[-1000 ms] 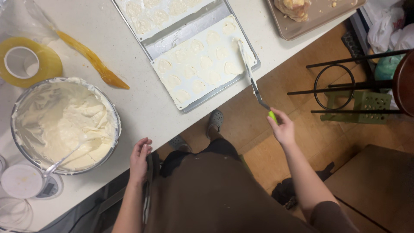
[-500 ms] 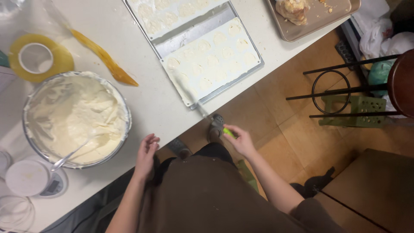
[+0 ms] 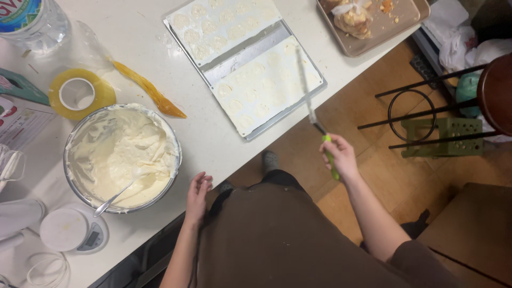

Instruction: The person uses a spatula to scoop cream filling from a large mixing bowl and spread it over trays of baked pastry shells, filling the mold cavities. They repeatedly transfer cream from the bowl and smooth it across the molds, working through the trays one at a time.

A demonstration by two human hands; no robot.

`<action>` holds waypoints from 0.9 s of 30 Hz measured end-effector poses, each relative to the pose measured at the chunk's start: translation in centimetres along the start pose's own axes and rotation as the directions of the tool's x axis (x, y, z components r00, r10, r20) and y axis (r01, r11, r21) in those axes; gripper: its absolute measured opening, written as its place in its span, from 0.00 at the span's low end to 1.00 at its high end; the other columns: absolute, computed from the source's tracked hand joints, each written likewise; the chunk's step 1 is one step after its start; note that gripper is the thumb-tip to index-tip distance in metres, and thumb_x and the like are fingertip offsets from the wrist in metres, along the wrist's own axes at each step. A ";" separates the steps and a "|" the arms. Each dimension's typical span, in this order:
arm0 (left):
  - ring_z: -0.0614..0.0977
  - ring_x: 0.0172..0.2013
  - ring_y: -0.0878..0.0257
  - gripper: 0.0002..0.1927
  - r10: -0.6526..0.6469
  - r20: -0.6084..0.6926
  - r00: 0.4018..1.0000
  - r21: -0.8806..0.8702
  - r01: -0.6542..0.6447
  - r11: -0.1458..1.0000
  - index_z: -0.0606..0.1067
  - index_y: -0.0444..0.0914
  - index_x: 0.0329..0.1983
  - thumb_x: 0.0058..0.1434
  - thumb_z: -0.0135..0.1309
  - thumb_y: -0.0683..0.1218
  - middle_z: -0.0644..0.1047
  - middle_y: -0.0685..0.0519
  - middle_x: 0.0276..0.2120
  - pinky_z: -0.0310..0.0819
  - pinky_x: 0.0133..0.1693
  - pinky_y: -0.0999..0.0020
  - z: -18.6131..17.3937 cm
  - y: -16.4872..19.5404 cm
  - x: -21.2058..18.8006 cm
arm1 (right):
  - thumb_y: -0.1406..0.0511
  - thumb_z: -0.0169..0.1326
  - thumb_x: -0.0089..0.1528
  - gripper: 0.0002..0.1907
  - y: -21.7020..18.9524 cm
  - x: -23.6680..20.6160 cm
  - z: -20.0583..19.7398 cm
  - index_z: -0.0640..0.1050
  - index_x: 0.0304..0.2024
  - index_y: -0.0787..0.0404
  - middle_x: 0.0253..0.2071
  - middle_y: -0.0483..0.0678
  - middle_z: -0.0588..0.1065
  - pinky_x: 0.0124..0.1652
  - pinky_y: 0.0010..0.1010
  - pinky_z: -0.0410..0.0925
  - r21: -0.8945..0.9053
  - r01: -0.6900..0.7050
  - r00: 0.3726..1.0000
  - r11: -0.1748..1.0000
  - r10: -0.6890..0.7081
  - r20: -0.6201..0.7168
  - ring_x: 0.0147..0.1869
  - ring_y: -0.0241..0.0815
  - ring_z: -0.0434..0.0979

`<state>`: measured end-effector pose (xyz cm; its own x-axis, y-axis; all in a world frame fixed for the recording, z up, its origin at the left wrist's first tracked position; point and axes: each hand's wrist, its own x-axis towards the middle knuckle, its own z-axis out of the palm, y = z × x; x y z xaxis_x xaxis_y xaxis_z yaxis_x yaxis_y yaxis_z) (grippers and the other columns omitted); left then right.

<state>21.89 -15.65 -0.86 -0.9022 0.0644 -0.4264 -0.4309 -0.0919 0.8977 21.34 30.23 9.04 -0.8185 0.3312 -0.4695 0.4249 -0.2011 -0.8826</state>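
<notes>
- White countertop point(image 3: 224, 133) runs across the top of the view, with a wooden floor below its edge and a dark metal stool frame point(image 3: 426, 114) off to the right
- Right hand point(image 3: 338, 157) is closed around the green handle of a long palette knife point(image 3: 312, 109); the blade reaches up over the near corner of the white mould sheet point(image 3: 266, 85), though I cannot tell whether it touches the sheet or hovers just above
- Left hand point(image 3: 197, 194) holds nothing, fingers loosely spread, resting at the counter's edge just beside the metal bowl point(image 3: 72, 146)
- That bowl is still well filled with pale cream point(image 3: 120, 154), and a spoon point(image 3: 114, 194) leans in it with its handle over the rim
- Both mould sheets on the metal tray point(image 3: 253, 45) look filled and fairly even, the far sheet point(image 3: 221, 24) as much as the near one, so by my reckoning the filling is largely done and what remains is smoothing or scraping the near sheet
- An orange spatula point(image 3: 146, 90) lies on the counter between the bowl and the tray, near a roll of yellow tape point(image 3: 80, 93)
- A small kitchen scale point(image 3: 72, 232) sits below the bowl, and a tan tray with a bagged pastry point(image 3: 373, 26) stands at the far right corner
</notes>
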 end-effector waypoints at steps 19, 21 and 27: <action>0.80 0.47 0.62 0.25 -0.106 -0.445 0.889 -0.095 0.071 0.993 0.69 0.35 0.65 0.69 0.50 0.53 0.80 0.49 0.51 0.73 0.50 0.67 4.4 1.3 0.2 | 0.62 0.45 0.70 0.11 -6.3 8.0 5.3 0.72 0.50 0.60 0.34 0.51 0.78 0.17 0.25 0.65 0.099 -0.378 0.725 0.921 0.227 0.650 0.21 0.37 0.72; 0.81 0.48 0.61 0.25 -0.061 -0.442 0.895 -0.057 0.040 0.998 0.69 0.35 0.64 0.69 0.50 0.54 0.80 0.48 0.51 0.75 0.51 0.67 4.5 1.6 0.3 | 0.64 0.50 0.69 0.12 -6.9 6.5 9.6 0.74 0.53 0.63 0.35 0.51 0.78 0.22 0.29 0.66 -0.145 -0.040 0.694 0.989 0.132 0.708 0.25 0.38 0.73; 0.79 0.46 0.63 0.23 0.055 -0.397 0.916 0.050 -0.038 0.998 0.73 0.32 0.61 0.70 0.53 0.51 0.80 0.47 0.47 0.74 0.51 0.67 3.8 2.1 -0.9 | 0.63 0.58 0.66 0.17 -5.5 0.7 26.4 0.75 0.57 0.58 0.43 0.51 0.79 0.40 0.39 0.73 -0.175 0.882 0.335 0.437 -0.321 0.886 0.42 0.50 0.80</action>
<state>21.84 -12.06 1.77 -0.8577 -0.3406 -0.3853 -0.3947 -0.0441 0.9177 8.18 7.26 14.22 -0.7529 -0.6415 0.1471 -0.4688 0.3659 -0.8039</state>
